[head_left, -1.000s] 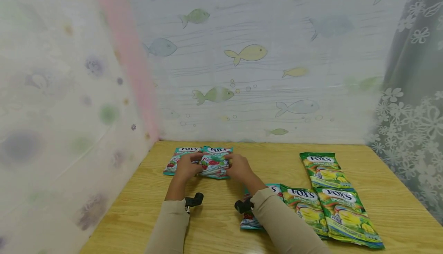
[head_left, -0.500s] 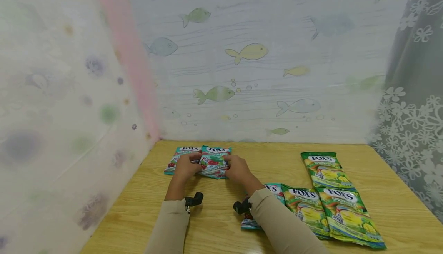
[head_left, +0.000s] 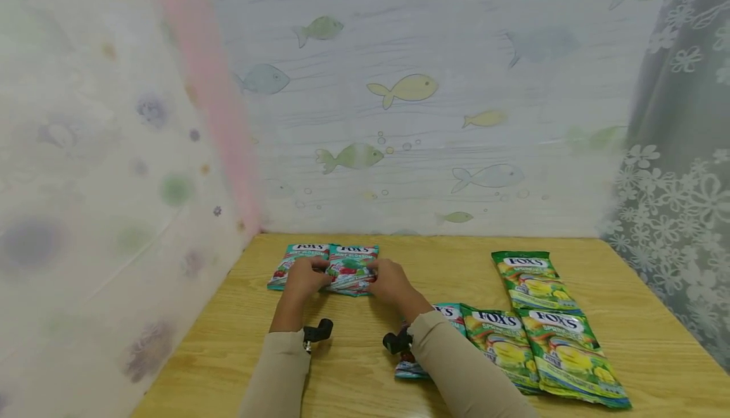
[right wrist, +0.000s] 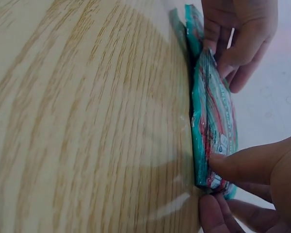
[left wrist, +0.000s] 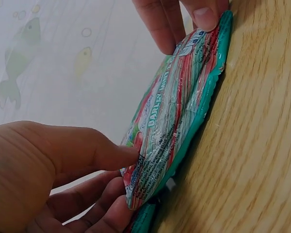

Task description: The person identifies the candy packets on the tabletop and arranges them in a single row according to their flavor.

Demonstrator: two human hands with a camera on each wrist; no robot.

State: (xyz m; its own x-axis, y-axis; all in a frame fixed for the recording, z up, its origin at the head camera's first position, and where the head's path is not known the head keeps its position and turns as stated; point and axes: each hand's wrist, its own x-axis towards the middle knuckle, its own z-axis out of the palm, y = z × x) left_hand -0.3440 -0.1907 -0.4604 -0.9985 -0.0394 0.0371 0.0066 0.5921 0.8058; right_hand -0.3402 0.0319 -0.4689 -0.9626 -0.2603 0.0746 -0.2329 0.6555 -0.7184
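Note:
A teal-and-red Fox's Mint Blossom candy bag [head_left: 352, 273] lies label up near the back left of the table, with both hands at its sides. My left hand [head_left: 304, 277] pinches its left edge, thumb [left wrist: 121, 156] on top and fingers below. On the opposite edge my right hand [head_left: 392, 280] does the same, its thumb [right wrist: 242, 162] pressing the printed face. Directly to the left, edge against edge, is a second Mint Blossom bag [head_left: 302, 252], partly covered by the left hand.
At the front right, a third teal bag [head_left: 453, 312] lies partly under the right forearm. Beside it are green-yellow Fox's Spring Tea bags [head_left: 502, 342], [head_left: 573, 354], with another such bag [head_left: 530, 278] behind. Fish-patterned sheeting [head_left: 399, 152] rises behind the wooden table [head_left: 228, 342].
The held candy bag has shifted slightly left and settled lower against its neighbour, the right hand moving with it. The left hand has stayed nearly in place.

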